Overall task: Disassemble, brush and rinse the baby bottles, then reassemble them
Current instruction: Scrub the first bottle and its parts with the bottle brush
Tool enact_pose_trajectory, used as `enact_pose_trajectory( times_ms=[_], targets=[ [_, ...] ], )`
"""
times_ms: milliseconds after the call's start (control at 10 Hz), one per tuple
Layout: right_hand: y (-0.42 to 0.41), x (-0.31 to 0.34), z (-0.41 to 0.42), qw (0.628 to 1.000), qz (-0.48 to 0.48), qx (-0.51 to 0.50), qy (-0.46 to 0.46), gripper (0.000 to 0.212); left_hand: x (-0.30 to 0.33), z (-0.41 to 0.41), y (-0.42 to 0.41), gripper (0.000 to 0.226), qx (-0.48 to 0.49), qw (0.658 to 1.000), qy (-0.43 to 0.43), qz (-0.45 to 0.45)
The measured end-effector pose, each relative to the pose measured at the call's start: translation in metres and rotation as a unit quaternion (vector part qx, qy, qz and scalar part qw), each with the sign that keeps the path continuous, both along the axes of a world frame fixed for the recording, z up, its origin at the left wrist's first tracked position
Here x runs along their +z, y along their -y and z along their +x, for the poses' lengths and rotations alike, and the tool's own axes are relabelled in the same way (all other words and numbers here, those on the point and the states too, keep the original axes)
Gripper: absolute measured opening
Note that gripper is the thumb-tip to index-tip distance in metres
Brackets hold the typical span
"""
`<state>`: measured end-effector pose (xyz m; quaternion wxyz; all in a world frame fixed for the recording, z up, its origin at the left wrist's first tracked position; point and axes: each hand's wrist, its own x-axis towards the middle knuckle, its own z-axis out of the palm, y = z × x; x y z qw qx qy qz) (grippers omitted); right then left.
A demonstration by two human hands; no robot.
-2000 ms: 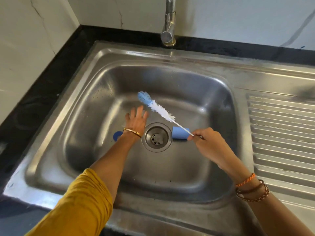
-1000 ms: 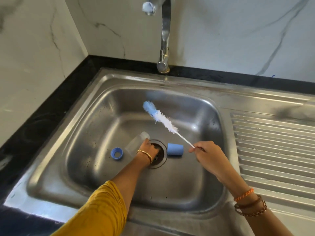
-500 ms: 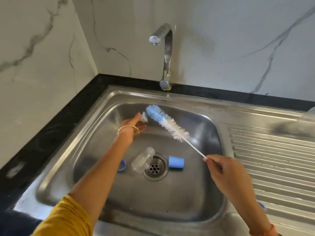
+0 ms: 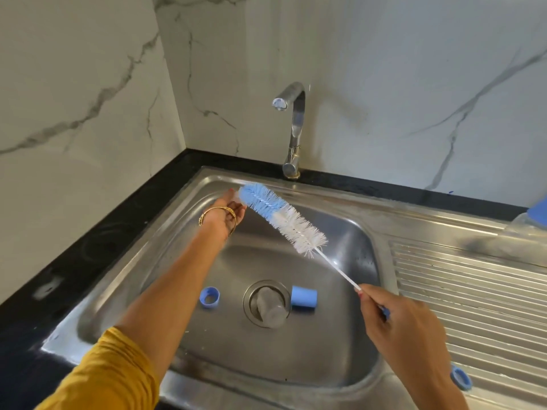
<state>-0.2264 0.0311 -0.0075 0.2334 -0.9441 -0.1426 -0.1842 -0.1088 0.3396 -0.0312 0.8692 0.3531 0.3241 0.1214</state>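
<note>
A bottle brush (image 4: pixel 282 220) is being held by its thin white handle, which is being pinched in the curled fingers of the right hand (image 4: pixel 405 329) over the near right part of the sink (image 4: pixel 349 190). Its long axis is slanting up and away toward the sink's far left corner, where the blue bristle tip is meeting the raised left hand (image 4: pixel 226 216). A small clear piece, probably the teat, is being gripped there, though it is mostly hidden by bristles. The clear bottle body (image 4: pixel 269 309) is lying over the drain, with a blue ring (image 4: pixel 209 297) to its left and a blue cap (image 4: pixel 304 298) to its right.
</note>
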Motion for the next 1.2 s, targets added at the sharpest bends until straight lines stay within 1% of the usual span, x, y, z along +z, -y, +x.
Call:
enact_pose_trajectory(
  times_ms=[200,300,400,500,600,700,800,900,1000,1100,1200],
  targets=[
    [-0.002,0.0,-0.004,1.0,-0.014,0.022,0.001,0.019,0.011,-0.002,-0.001,0.021,0.009,1.0,-0.015,0.016],
    [-0.003,0.005,-0.006,0.998,-0.052,0.038,-0.011,0.025,0.017,-0.004,-0.001,0.021,-0.001,0.999,-0.024,0.049],
    [-0.006,0.008,-0.008,0.995,-0.086,0.056,0.002,0.024,0.02,-0.001,-0.001,0.017,-0.02,0.996,-0.026,0.088],
    [-0.009,0.005,-0.01,0.991,-0.099,0.08,0.036,0.015,0.019,-0.001,-0.002,0.016,-0.035,0.995,-0.029,0.09],
    [-0.009,-0.001,-0.011,0.984,-0.115,0.122,0.052,0.014,0.018,0.002,0.0,0.019,-0.055,0.993,-0.037,0.1],
    [-0.01,-0.004,-0.011,0.989,-0.085,0.119,0.024,0.021,0.018,0.004,0.003,0.018,-0.067,0.993,-0.035,0.095],
    [-0.017,-0.008,-0.012,0.998,0.017,0.044,-0.044,0.018,0.023,0.007,0.007,0.027,-0.034,0.997,-0.015,0.063],
    [-0.028,-0.016,-0.011,0.982,0.08,0.034,-0.167,0.022,0.024,0.006,0.017,0.043,-0.019,1.0,0.01,0.017],
    [-0.035,-0.018,-0.011,0.93,0.207,0.05,-0.298,0.031,0.016,0.005,0.023,0.047,0.036,0.996,0.077,0.023],
    [-0.034,-0.014,-0.006,0.742,0.414,0.029,-0.527,0.028,0.02,0.003,0.03,0.044,0.046,0.996,0.075,0.019],
    [-0.029,-0.009,-0.001,0.659,0.438,0.019,-0.611,0.031,0.024,-0.003,0.027,0.031,-0.011,0.995,0.033,0.093]
  ],
)
